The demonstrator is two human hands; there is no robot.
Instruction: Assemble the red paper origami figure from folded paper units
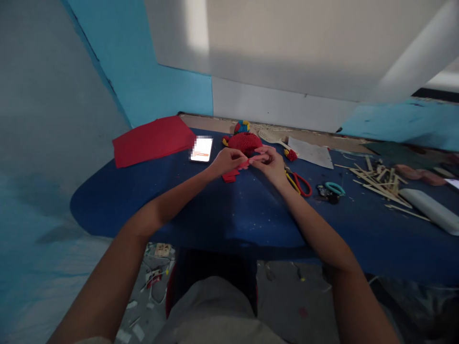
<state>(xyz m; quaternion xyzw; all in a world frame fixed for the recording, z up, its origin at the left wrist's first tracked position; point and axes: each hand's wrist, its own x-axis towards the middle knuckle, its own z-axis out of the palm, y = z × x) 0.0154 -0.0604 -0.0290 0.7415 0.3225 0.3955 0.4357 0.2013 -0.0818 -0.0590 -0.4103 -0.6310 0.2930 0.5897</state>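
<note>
My left hand (231,160) and my right hand (268,163) meet over the blue table, fingertips close together. Both pinch a small pinkish-red strip (245,165), thin like paper or cloth; its material is too small to tell. Just below my left fingers lies another folded red piece (229,177). Behind the hands sits a red, bumpy crafted object (245,141) with a yellow-and-red bit at its left end. A blue, yellow and red ball-like piece (242,126) stands beyond it. Right of my right hand are pliers (302,184) with red and yellow handles, partly hidden by my wrist.
A large red sheet (154,141) and a lit phone (201,149) lie to the left. Rightward are a white paper (311,153), a small red-yellow piece (290,155), keys (328,193) with a teal ring (335,188), scattered thin sticks (382,184) and a pale roll (430,210).
</note>
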